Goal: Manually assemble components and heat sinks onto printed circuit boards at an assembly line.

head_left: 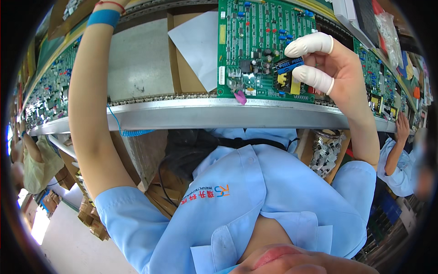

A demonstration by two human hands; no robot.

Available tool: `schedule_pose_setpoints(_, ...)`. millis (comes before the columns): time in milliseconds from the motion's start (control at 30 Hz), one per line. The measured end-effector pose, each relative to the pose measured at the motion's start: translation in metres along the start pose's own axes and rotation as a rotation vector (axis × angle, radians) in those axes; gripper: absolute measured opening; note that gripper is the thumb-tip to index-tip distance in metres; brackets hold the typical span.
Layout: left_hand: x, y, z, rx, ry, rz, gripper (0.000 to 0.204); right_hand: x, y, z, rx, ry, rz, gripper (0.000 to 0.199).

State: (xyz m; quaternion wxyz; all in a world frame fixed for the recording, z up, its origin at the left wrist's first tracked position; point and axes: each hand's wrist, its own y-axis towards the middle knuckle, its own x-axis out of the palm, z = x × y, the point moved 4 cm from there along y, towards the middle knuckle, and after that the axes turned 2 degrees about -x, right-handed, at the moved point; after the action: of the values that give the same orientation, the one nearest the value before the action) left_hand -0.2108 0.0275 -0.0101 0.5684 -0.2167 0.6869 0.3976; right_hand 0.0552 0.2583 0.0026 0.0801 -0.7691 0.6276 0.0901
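My right hand (342,68) has white finger cots on its thumb and forefinger. Between those fingertips I pinch a blue-and-black cylindrical capacitor (290,65), tilted above a green circuit board (232,43). Under and beside the capacitor are a yellow-wrapped transformer (283,82) and small black round parts; the capacitor's leads are too small to make out. A purple piece (240,97) sits at the board's near edge. My left arm reaches up past the top left edge, a blue strap (103,18) round its wrist; the hand itself lies outside the picture.
A metal rail (205,113) runs between me and the board. Left of the board are a white sheet (198,50) and a grey plate (141,59). A blue coiled cord (137,133) hangs at the rail. More boards (43,91) and co-workers flank me; clear-looking parts (326,155) fill a container.
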Motion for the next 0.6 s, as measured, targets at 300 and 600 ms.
schedule_pose_setpoints(300,-0.043,-0.048,0.028,-0.149,-0.476,0.167,0.015,0.055,-0.009,-0.010,-0.466,-1.072,0.001,0.027)
schedule_pose_setpoints(600,-0.082,-0.106,0.060,-0.143,-0.646,0.238,0.015,0.067,-0.007,-0.010,-0.571,-1.161,-0.019,0.026)
